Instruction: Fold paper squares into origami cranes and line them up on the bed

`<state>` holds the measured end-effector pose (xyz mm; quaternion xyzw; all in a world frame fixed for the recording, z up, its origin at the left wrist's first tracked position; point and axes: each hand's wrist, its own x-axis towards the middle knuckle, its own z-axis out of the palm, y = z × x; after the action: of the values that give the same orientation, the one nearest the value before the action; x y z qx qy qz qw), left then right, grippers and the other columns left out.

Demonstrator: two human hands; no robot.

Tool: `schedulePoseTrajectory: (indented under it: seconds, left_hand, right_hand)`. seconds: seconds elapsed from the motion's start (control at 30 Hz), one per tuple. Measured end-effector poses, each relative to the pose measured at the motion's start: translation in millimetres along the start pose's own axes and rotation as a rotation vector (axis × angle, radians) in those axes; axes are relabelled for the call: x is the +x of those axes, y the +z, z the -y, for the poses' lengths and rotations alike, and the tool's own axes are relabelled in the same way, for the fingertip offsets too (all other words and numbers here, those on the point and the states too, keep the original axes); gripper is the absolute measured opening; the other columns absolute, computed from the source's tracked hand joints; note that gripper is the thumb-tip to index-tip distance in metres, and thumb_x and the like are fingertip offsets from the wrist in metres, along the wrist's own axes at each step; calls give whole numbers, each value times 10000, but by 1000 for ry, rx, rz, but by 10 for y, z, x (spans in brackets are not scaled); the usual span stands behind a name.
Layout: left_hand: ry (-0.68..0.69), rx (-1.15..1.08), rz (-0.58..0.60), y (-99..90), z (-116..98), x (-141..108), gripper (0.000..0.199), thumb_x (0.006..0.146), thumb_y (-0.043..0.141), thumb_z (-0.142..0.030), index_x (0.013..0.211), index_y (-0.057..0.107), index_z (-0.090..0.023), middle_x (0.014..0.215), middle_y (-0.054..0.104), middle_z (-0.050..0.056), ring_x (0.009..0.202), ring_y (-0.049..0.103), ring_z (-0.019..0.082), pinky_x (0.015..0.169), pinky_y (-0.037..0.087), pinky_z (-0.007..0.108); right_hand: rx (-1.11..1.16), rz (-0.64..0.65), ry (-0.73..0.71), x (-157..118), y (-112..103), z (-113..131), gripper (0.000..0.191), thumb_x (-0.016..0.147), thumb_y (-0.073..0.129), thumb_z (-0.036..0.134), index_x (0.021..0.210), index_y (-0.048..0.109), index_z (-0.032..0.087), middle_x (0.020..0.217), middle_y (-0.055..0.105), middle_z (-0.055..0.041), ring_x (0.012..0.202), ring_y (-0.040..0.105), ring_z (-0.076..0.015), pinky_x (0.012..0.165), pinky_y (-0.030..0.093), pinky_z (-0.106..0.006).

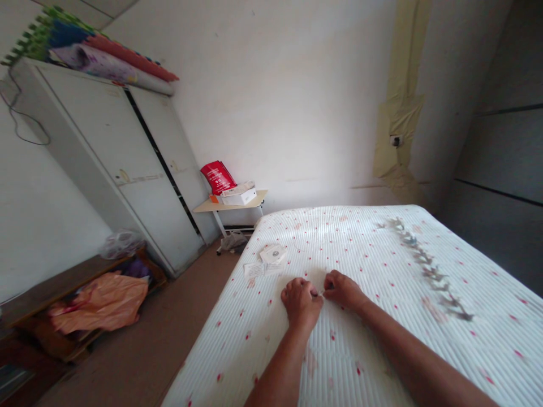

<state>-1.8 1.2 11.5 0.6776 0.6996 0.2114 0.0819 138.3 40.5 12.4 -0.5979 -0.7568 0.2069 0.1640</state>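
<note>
Both my hands rest on a bed with a white quilted cover dotted with small red flowers point(382, 265). My left hand point(300, 302) and my right hand point(343, 290) are close together with curled fingers, pinching a small thin object point(317, 293) between them; it is too small to identify. A few white paper cards or packets point(268, 259) lie on the cover just beyond my left hand. A row of small grey folded shapes point(426, 268) runs along the right side of the bed.
A grey metal cupboard point(127, 164) stands at the left with rolled mats point(97, 53) on top. A small side table point(231, 204) holds a red bag and a white box. A low wooden bench point(51, 288) carries an orange plastic bag. Brown floor lies between.
</note>
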Motion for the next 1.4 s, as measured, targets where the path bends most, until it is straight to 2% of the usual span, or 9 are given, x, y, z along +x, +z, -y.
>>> schedulePoseTrajectory:
  seconds: [0.27, 0.57, 0.67, 0.8, 0.87, 1.07, 1.27, 1.4]
  left_hand:
    - [20, -29, 0, 27, 50, 3, 82, 705, 579, -206, 762, 627, -241, 999, 571, -3, 1042, 464, 183, 909, 289, 346]
    - [47, -63, -24, 46, 94, -17, 164, 666, 572, -114, 750, 626, -244, 988, 578, -14, 1026, 476, 164, 916, 296, 326]
    - [72, -61, -49, 43, 86, -42, 135, 677, 584, -166, 776, 626, -246, 1005, 574, -10, 1048, 464, 171, 937, 280, 335]
    - [76, -38, -34, 44, 70, -56, 170, 670, 636, -316, 830, 629, -259, 1036, 564, -4, 1070, 450, 198, 944, 276, 354]
    - [73, -33, -34, 55, 66, -53, 166, 671, 644, -321, 825, 629, -259, 1036, 565, -2, 1068, 450, 201, 945, 273, 361]
    - [107, -46, -90, 93, 68, -51, 95, 708, 631, -250, 803, 623, -241, 1007, 570, 3, 1053, 451, 189, 948, 270, 363]
    - [196, -13, -82, 73, 43, -69, 95, 751, 568, -162, 770, 626, -234, 947, 574, 14, 997, 465, 176, 936, 279, 357]
    - [211, -2, -61, 60, 27, -79, 74, 748, 574, -194, 756, 637, -233, 897, 576, 19, 972, 472, 183, 928, 286, 361]
  right_hand:
    - [29, -5, -17, 19, 30, -46, 58, 657, 571, 166, 709, 594, 164, 793, 565, -11, 698, 511, -109, 596, 326, -202]
    - [15, 1, -2, 27, 33, -42, 70, 655, 564, 156, 717, 595, 167, 795, 568, -12, 707, 521, -110, 609, 335, -202]
    - [9, -13, -8, 10, 36, -42, 110, 662, 567, 164, 765, 605, 173, 824, 577, -16, 730, 534, -118, 623, 345, -204]
    - [28, -36, -71, -32, 25, -44, 324, 687, 549, 138, 998, 606, 209, 954, 586, -32, 834, 556, -132, 693, 370, -209]
    - [41, -26, -107, -52, 9, -38, 345, 709, 541, 145, 1037, 612, 223, 979, 587, -37, 860, 564, -136, 718, 377, -211]
    - [-18, -51, -129, -70, -3, 5, 165, 760, 513, 191, 838, 659, 201, 905, 607, -29, 785, 572, -127, 668, 366, -205]
    - [-57, -81, -86, -39, 53, 18, 118, 737, 517, 179, 773, 629, 183, 800, 631, -19, 705, 554, -121, 593, 315, -205]
    - [-22, -70, -60, -39, 40, 28, 138, 716, 512, 160, 790, 622, 195, 758, 644, -2, 675, 549, -118, 578, 305, -202]
